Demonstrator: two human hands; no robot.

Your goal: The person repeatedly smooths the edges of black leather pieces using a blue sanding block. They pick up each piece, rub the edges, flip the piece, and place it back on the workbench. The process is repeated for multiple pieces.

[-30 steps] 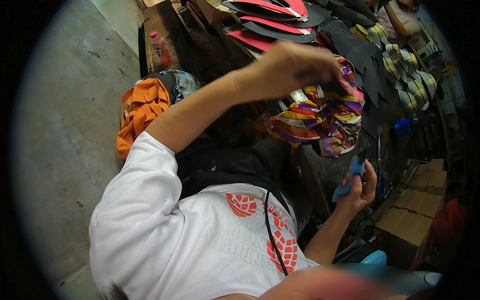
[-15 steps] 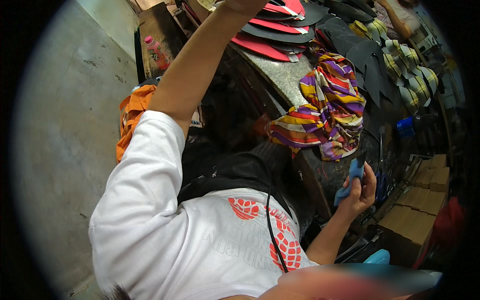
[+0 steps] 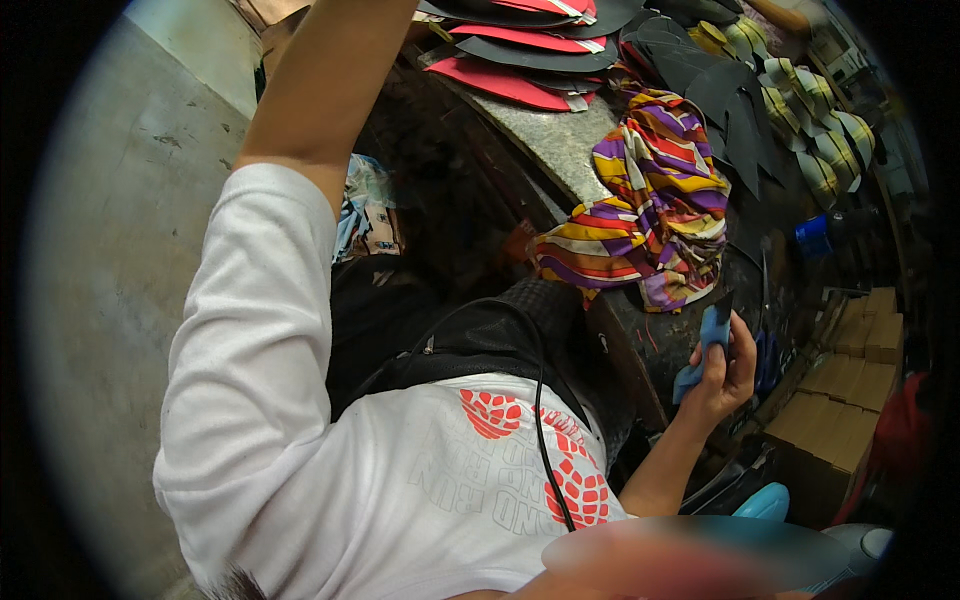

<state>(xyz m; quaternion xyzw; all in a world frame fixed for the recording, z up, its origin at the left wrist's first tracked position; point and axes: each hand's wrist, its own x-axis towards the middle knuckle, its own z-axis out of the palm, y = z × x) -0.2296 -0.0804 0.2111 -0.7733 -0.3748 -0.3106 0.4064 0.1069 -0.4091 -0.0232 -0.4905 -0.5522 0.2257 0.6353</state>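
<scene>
My right hand (image 3: pixel 728 382) is closed around a blue-handled knife (image 3: pixel 714 332), its dark flat blade pointing up past the fingers. It is held beside the dark front part of the workbench, near a pair of scissors with blue handles (image 3: pixel 768 362). My left arm (image 3: pixel 318 90) reaches up and away past the upper edge, so the left hand is out of the picture. Closest to that arm on the bench lies a stack of curved red and black sheet pieces (image 3: pixel 515 85). A striped multicoloured cloth (image 3: pixel 672 190) is bunched up between the stack and my right hand.
Black cut pieces (image 3: pixel 718 105) and yellow-white curved pieces (image 3: pixel 822 140) cover the far right of the bench. A blue can (image 3: pixel 813 235) lies there too. Cardboard boxes (image 3: pixel 820 415) stand at right. Another person's arm (image 3: pixel 780 15) shows at the top. A wall (image 3: pixel 130 250) bounds the left.
My left arm has moved up and to the left, taking the hand out of view and covering the bottle and orange cloth. The right hand still holds the knife in nearly the same place.
</scene>
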